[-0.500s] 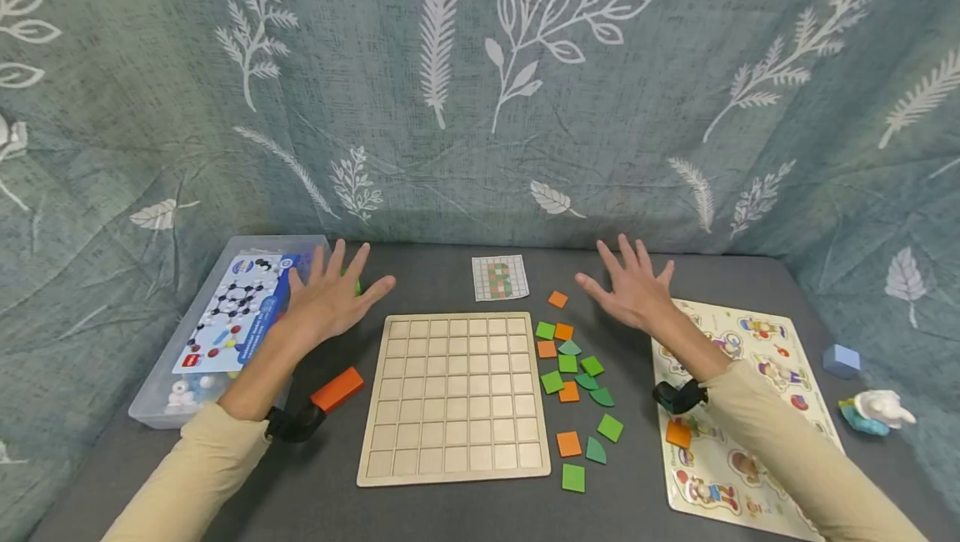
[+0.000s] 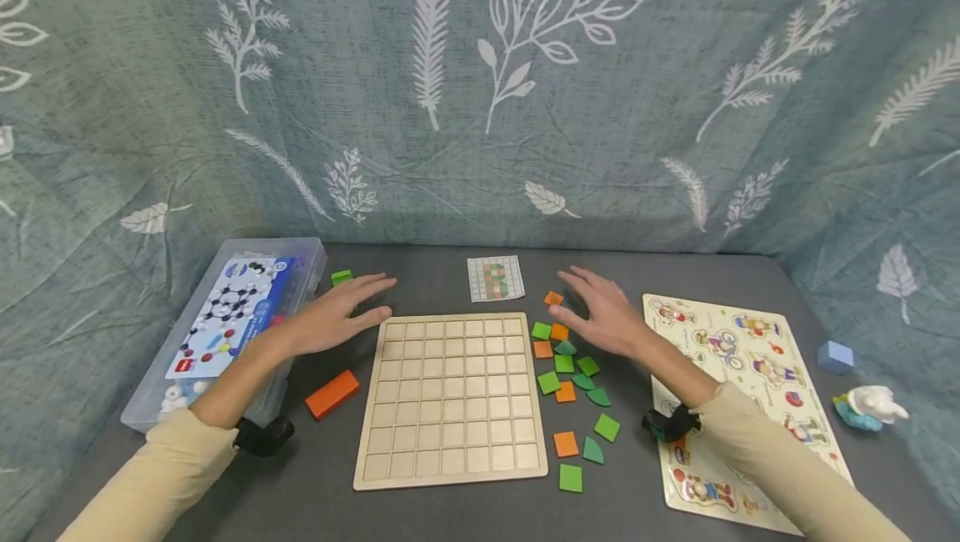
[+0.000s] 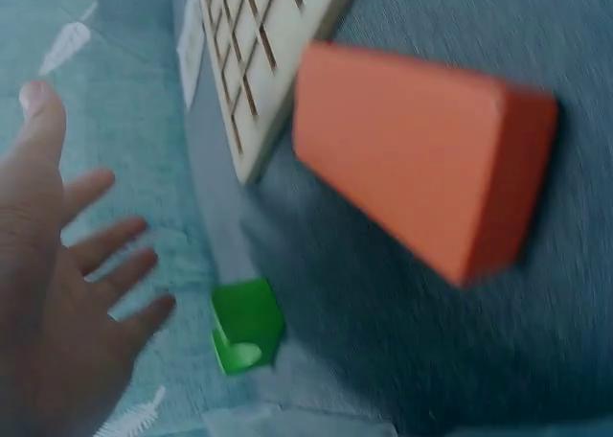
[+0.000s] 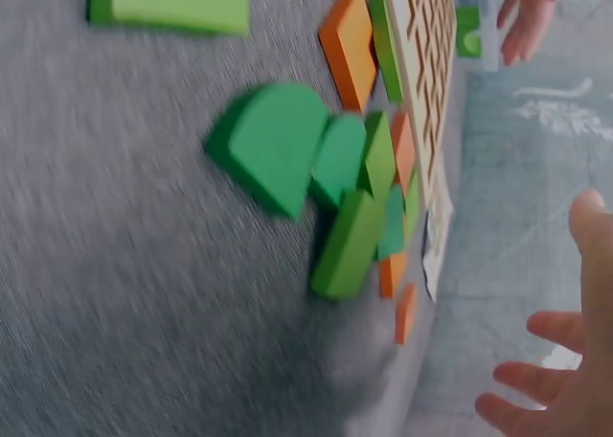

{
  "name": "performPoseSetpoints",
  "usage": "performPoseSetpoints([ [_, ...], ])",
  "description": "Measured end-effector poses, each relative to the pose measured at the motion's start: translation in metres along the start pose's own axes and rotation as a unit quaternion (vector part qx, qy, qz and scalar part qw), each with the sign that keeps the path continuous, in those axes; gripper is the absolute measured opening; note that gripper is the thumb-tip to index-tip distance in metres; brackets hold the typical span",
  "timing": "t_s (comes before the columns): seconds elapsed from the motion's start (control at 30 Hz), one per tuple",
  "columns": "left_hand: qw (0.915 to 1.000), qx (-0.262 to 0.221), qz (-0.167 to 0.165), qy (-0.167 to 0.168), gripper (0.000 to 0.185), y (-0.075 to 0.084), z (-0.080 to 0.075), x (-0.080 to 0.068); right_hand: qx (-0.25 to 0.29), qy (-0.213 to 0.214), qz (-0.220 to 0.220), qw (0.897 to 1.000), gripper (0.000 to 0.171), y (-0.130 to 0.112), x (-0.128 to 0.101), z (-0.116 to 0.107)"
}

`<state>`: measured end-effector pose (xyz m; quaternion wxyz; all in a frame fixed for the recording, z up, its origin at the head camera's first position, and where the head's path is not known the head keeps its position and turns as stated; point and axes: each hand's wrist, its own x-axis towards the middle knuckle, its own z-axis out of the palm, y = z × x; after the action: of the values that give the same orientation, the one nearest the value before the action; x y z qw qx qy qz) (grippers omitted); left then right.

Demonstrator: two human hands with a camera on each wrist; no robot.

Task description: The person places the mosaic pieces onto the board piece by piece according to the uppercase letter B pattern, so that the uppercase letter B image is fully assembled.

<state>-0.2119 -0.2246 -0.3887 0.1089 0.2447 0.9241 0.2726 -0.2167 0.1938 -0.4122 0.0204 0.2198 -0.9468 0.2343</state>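
A square, pale wooden grid board (image 2: 453, 400) lies between a person's empty hands, fingers loosely extended: the left hand (image 2: 330, 317) near its far left corner, the right hand (image 2: 603, 313) off its far right. Beyond sits a white paper pattern card (image 2: 496, 278); flat green and orange tiles (image 2: 564, 363) scatter nearer than the right hand.

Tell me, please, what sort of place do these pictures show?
Probably an indoor play or activity corner, though the room itself is hidden: a leaf-patterned cloth hangs behind a dark table bearing a wooden grid board and loose orange and green tiles.
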Motion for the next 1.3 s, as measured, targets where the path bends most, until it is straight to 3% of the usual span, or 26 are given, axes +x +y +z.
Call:
performPoseSetpoints([
  [0.3, 0.9978, -0.010, 0.063, 0.017, 0.053, -0.017, 0.014, 0.000, 0.053, -0.017, -0.046, 0.997, 0.057, -0.008, -0.008, 0.015],
  [0.6, 0.9964, -0.043, 0.068, 0.027, 0.056, -0.033, 0.032, 0.000, 0.069, -0.021, -0.068, 0.995, 0.050, -0.011, -0.012, 0.018],
  [1.1, 0.9947, -0.027, 0.098, 0.015, 0.048, -0.037, 0.038, -0.003, 0.048, -0.028, -0.088, 0.995, 0.036, -0.010, -0.014, 0.023],
  [1.3, 0.9948, -0.017, 0.100, 0.014, 0.049, -0.036, 0.039, -0.002, 0.047, 0.004, -0.074, 0.996, 0.032, -0.004, -0.010, 0.021],
])
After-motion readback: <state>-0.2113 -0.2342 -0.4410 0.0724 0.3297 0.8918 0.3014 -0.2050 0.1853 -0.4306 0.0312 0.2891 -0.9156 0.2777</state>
